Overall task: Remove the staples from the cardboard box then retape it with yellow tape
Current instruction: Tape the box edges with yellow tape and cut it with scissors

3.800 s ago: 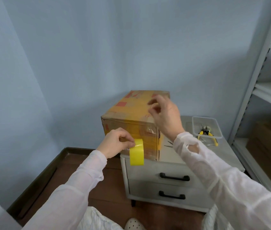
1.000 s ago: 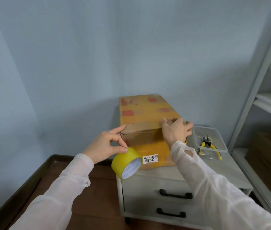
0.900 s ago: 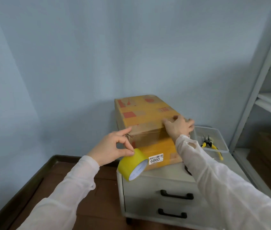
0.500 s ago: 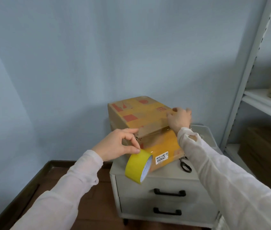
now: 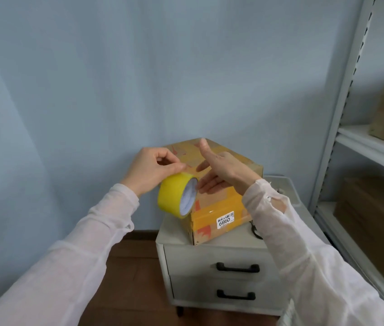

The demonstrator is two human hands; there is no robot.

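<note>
Head view has our left hand raised in front of the cardboard box, fingers curled, thumb and forefinger pinching the top edge of the yellow tape roll, which hangs on edge with its white core facing right. Our right hand is just beside that core, fingers straight and spread, thumb up, gripping nothing; we cannot tell whether it touches the box. The box lies skewed on the white drawer cabinet, one corner and its 6860 label toward us.
</note>
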